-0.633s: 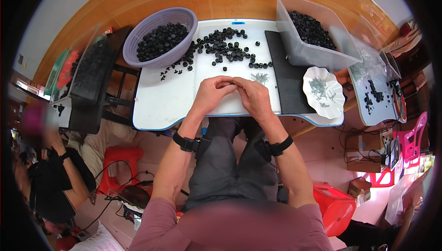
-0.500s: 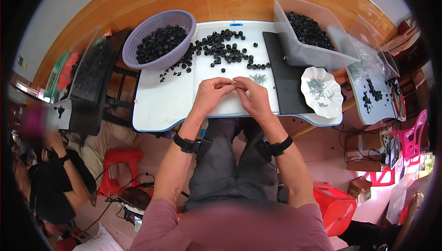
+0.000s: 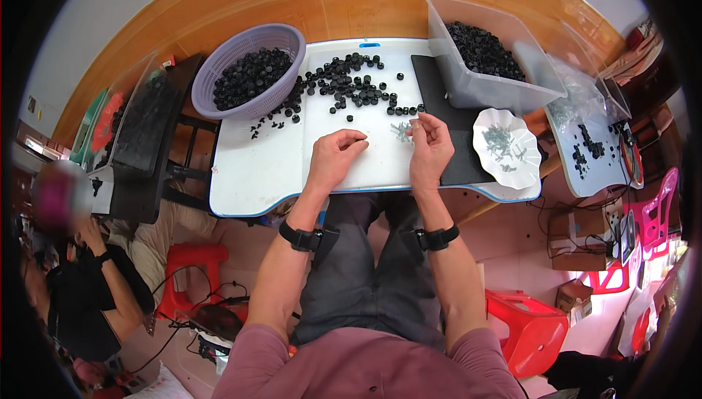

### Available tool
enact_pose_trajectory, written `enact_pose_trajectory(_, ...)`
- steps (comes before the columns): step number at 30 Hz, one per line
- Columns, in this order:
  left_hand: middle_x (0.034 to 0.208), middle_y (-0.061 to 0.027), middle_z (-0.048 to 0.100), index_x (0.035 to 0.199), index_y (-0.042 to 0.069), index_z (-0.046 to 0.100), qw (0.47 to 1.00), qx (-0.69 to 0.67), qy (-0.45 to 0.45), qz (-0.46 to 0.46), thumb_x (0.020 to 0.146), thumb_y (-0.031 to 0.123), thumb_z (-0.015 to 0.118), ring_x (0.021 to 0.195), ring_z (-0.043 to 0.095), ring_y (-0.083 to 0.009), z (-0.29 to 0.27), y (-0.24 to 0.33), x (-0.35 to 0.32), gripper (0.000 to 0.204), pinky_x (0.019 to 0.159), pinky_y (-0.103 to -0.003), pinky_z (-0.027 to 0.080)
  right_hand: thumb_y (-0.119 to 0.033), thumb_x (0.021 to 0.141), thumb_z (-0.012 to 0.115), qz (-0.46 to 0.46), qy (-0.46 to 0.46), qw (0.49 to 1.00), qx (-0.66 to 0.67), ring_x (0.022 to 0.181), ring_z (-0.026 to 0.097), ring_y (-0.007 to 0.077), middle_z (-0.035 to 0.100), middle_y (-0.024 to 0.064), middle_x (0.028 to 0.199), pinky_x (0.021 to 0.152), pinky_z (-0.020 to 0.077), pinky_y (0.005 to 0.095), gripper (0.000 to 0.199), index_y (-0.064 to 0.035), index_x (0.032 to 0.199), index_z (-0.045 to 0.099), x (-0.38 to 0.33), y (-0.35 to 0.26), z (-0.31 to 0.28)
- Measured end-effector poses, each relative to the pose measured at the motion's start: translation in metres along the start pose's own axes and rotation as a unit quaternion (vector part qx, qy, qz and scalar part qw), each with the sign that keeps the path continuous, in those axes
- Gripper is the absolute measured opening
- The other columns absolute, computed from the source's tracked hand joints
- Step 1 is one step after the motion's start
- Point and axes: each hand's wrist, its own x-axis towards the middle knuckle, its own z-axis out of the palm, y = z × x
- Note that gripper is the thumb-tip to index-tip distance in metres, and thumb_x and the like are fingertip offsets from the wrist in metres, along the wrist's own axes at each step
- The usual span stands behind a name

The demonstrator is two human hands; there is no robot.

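Orange-brown panelling (image 3: 380,4) is seen at twelve o'clock in the head view, with a white table (image 3: 256,168) set below it. Loose black caps (image 3: 340,70) are scattered over the table's far half, toward twelve o'clock. More caps are held in a lilac basket (image 3: 274,99) between ten and eleven o'clock, and small black parts are heaped in a clear bin (image 3: 504,92) between one and two. At two o'clock a black mat (image 3: 464,168) is laid, overlapped by a scalloped white dish (image 3: 532,157) in which pale small pieces are gathered.

Both hands are held well apart over the near half of the table. On the left hand (image 3: 338,156), thumb and forefinger are brought close together; whether anything is pinched cannot be told. The right hand (image 3: 431,150) is raised with fingers bent, its fingertips just beside a pale pile (image 3: 400,132) at its ten o'clock; its grip cannot be made out.
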Motion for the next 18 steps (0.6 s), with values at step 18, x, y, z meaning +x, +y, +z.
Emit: enact_pose_trajectory(18, 0.1, -0.0157, 0.077, 0.114, -0.001, 0.072, 0.921, 0.241, 0.247, 0.183, 0.092, 0.013, 0.072, 0.088, 0.073, -0.0232, -0.153, 0.062, 0.063, 0.025, 0.082, -0.034, 0.056, 0.0, 0.094, 0.068, -0.004, -0.012, 0.998, -0.064, 0.079, 0.066, 0.0085, 0.072, 0.0049, 0.093, 0.074, 0.0578, 0.0259, 0.011, 0.0026, 0.105, 0.071, -0.004, -0.002, 0.004)
